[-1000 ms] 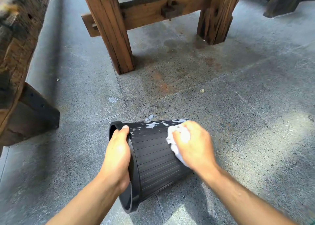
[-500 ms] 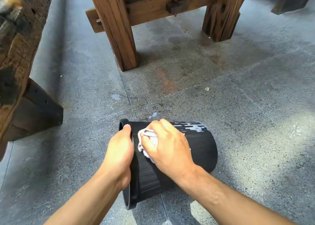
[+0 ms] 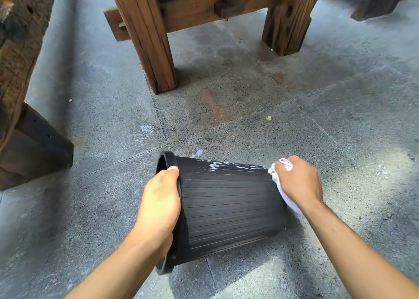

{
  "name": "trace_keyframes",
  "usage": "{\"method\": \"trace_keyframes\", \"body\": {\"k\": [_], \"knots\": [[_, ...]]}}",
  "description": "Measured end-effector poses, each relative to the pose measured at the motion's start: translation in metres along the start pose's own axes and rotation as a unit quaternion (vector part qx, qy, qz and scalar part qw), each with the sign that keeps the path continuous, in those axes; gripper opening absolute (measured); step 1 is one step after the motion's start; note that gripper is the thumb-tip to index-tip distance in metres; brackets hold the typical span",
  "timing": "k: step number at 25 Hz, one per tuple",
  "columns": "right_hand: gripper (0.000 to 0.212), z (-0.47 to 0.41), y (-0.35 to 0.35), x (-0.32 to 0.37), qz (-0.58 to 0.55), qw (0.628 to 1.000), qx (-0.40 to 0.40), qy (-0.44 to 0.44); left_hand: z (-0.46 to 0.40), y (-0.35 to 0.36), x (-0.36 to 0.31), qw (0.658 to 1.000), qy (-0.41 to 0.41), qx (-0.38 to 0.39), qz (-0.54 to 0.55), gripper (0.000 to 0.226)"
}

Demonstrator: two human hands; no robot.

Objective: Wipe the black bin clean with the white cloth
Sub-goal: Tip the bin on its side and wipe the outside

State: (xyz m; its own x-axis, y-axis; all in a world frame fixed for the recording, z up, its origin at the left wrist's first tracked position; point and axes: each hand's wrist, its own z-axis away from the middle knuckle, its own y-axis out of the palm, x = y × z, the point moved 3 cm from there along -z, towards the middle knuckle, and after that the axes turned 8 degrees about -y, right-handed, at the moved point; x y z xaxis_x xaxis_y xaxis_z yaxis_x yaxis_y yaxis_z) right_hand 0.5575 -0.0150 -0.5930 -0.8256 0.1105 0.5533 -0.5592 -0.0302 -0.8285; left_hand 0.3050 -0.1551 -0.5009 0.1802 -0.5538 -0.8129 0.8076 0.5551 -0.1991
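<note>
Left hand (image 3: 158, 204) gripping rim of bin (image 3: 229, 208), lying sideways on floor (image 3: 340, 128). Right hand (image 3: 298, 180) clutching cloth (image 3: 284, 193), pressing it at right, base end. Mid-wipe; white streaks (image 3: 224, 165) remaining along far side, probably needing next pass.

Speckled grey stone floor (image 3: 340, 140) under heavy timber furniture.

I look down on grey slabs split by thin seams, with rusty orange stains (image 3: 215, 110) and a darker damp-looking patch near the thick brown wooden table legs (image 3: 147, 38) ahead of me, joined by a pegged crossbeam (image 3: 204, 10). A rough dark wooden bench (image 3: 20, 94) runs along my left (its top is blurred). Pale sunlight (image 3: 374, 174) falls on the floor at right.
</note>
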Motion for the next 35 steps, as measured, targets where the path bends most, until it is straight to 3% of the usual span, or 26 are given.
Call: {"method": "trace_keyframes", "body": {"k": [4, 9, 13, 18, 23, 27, 31, 35], "knots": [[0.024, 0.014, -0.005, 0.015, 0.047, 0.996, -0.021, -0.077, 0.004, 0.0, -0.003, 1.0, -0.025, 0.0, -0.002, 0.04], [0.016, 0.08, -0.004, 0.084, -0.098, 0.974, 0.028, -0.2, 0.016, 0.007, -0.007, 0.978, -0.144, 0.142, 0.056, 0.06], [0.023, 0.123, -0.002, 0.142, -0.148, 0.933, 0.033, -0.326, 0.013, 0.008, -0.003, 0.983, -0.126, 0.126, 0.048, 0.058], [0.032, 0.121, 0.011, 0.15, -0.08, 0.932, -0.007, -0.353, 0.011, 0.005, -0.002, 0.99, -0.095, 0.084, 0.064, 0.049], [0.033, 0.079, 0.021, 0.106, -0.055, 0.961, 0.026, -0.271, 0.011, 0.003, 0.005, 0.991, -0.096, 0.067, 0.06, 0.043], [0.027, 0.021, 0.009, 0.045, -0.022, 0.994, 0.02, -0.108, 0.012, 0.005, 0.009, 0.993, -0.065, 0.079, 0.054, 0.048], [0.024, 0.001, -0.004, -0.006, -0.01, 1.0, -0.011, 0.007, 0.016, 0.012, 0.011, 0.996, -0.036, 0.072, 0.035, 0.044], [0.026, 0.005, -0.008, -0.029, -0.035, 0.996, -0.053, 0.058, 0.018, 0.01, 0.009, 0.988, -0.086, 0.099, 0.082, 0.037]]}}
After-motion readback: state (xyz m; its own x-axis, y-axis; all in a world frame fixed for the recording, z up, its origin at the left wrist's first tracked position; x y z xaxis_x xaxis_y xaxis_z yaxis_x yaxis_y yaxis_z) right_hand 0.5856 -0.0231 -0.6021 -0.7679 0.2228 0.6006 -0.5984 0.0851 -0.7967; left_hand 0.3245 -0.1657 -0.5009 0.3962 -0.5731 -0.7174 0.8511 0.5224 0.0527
